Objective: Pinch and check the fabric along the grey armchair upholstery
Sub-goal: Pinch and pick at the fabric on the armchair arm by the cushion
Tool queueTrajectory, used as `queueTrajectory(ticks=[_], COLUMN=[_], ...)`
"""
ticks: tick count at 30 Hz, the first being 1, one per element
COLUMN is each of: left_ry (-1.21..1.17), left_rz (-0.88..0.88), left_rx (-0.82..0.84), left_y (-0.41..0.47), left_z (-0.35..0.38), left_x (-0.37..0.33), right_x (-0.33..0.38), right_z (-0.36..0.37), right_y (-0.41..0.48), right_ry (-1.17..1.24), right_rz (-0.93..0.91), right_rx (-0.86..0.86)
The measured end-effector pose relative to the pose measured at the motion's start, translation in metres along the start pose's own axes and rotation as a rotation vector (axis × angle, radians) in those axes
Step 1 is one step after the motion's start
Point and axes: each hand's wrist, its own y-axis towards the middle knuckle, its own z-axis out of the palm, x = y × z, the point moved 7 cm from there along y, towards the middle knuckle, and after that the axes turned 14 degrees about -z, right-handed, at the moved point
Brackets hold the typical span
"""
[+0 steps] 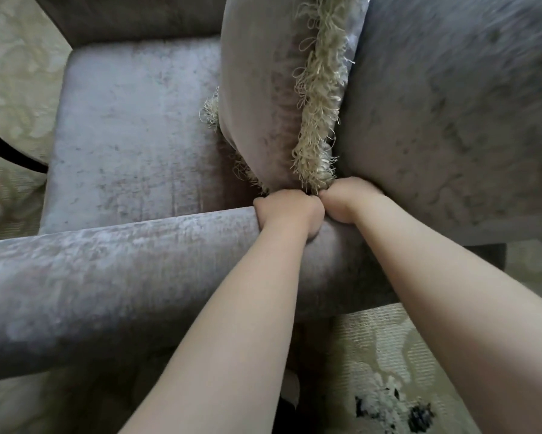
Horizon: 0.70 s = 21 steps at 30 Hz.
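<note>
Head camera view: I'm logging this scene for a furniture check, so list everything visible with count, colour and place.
Grey velvet armchair: one, grey; fills most of the frame, its padded armrest running across the lower left.
Grey velvet cushion with cream fringe: one, grey with cream trim; standing on the seat against the backrest.
Cream patterned carpet: one, cream; under and around the chair.
Left hand: one, bare; closed on the armrest fabric.
Right hand: one, bare; closed at the armrest-backrest junction.

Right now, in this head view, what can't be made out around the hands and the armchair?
- Fingertips of left hand and right hand: curled under, hidden by the knuckles; the pinched fabric is unseen.
- Cushion bottom corner: hidden behind both hands.
- Armrest: cut off at the left edge.
- Backrest: blurred towards the top right.
</note>
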Motion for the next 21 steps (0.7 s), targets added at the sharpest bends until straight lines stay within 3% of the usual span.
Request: queueTrajectory(ticks=[13, 21], left_ry=[0.007, 0.067], left_rz=[-0.001, 0.094], left_rx=[-0.044, -0.028], left_y=[-0.014, -0.035], left_z=[-0.001, 0.011], left_x=[0.009, 0.014], right_x=[0.01, 0.02], right_z=[-0.008, 0.009], right_y=[-0.024, -0.056], right_ry=[-0.052, -0.01], right_rz=[0.015, 0.059], right_rx=[-0.076, -0.117])
